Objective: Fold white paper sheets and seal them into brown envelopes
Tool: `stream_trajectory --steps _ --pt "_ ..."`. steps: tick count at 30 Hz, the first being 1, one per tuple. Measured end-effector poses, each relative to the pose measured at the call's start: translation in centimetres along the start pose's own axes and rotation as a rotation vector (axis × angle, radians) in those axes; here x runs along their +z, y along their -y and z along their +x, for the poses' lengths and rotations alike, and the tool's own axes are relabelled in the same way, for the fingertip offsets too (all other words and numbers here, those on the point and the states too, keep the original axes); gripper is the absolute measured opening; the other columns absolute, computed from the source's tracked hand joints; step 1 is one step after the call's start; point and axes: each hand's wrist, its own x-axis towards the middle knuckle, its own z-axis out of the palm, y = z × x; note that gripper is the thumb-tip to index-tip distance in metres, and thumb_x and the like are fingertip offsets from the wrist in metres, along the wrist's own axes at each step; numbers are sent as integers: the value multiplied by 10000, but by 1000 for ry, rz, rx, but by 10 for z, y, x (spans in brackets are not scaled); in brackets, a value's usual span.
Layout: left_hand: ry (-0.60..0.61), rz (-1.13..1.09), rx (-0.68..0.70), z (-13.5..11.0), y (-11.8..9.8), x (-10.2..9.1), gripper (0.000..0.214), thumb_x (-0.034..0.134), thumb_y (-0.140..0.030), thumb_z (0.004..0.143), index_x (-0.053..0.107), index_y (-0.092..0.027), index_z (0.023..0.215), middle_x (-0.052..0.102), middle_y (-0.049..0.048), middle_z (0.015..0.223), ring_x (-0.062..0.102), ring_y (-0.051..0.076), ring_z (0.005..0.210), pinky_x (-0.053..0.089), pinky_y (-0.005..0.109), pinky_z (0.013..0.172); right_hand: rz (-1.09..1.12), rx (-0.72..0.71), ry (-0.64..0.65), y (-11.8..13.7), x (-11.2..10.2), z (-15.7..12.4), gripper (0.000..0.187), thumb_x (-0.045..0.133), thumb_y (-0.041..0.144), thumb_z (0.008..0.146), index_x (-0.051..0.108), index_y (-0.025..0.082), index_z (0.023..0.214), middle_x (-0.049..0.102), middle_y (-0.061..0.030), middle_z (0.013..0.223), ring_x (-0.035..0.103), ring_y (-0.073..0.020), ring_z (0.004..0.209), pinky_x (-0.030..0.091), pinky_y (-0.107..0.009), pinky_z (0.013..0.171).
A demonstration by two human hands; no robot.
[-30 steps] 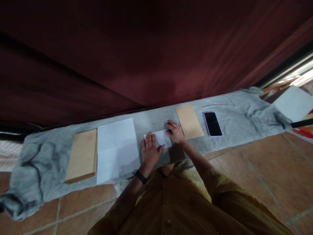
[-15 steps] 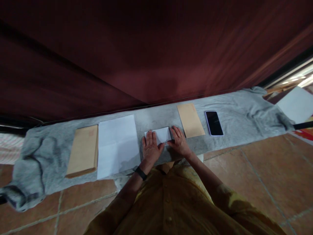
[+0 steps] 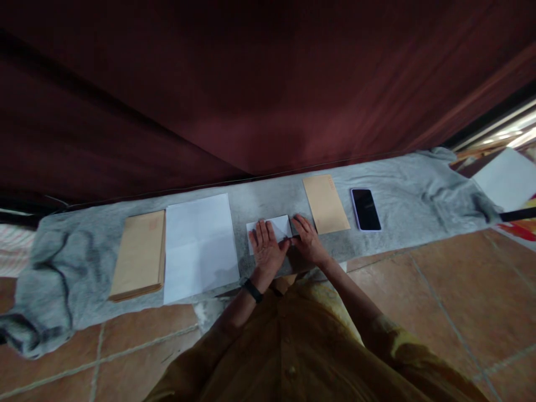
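Note:
A small folded white paper [image 3: 278,226] lies on the grey cloth [image 3: 402,184] in front of me. My left hand [image 3: 267,248] rests flat on it with fingers stretched out. My right hand [image 3: 307,240] lies beside it at the paper's right edge, fingers extended and touching the fold. A single brown envelope [image 3: 325,204] lies just right of my right hand. Further right lies a black phone [image 3: 365,209].
A sheet of white paper [image 3: 199,245] and a stack of brown envelopes [image 3: 140,254] lie to the left on the cloth. A dark red curtain [image 3: 251,84] hangs behind. Terracotta floor tiles [image 3: 439,296] are in front. Another white sheet [image 3: 505,178] is at far right.
My right hand slid from the paper's far right corner back toward me along its right edge. My left hand shifted slightly right over the paper. The folded paper looks smaller.

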Motion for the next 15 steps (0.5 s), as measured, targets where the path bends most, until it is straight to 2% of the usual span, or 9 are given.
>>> stream_trajectory --steps 5,10,15 --pt "6 2 -4 -3 14 -5 799 547 -518 943 320 -63 1559 322 212 1629 257 370 1528 193 597 1236 -2 5 4 0 0 1 659 548 191 910 374 150 1544 381 -183 1584 317 -329 1491 361 -573 1193" --pt "-11 13 12 -10 41 -13 722 538 -439 966 368 -12 1524 343 241 1612 280 398 1512 265 565 1223 -19 11 7 -1 1 0 659 546 205 913 373 169 1548 386 -168 1587 321 -319 1490 370 -568 1186" --pt "-14 -35 37 -20 58 -15 617 521 -318 972 401 -18 1498 365 261 1593 362 387 1476 380 540 1170 -64 33 -14 2 2 -3 551 534 224 929 477 129 1469 414 -184 1562 335 -326 1472 384 -545 1171"
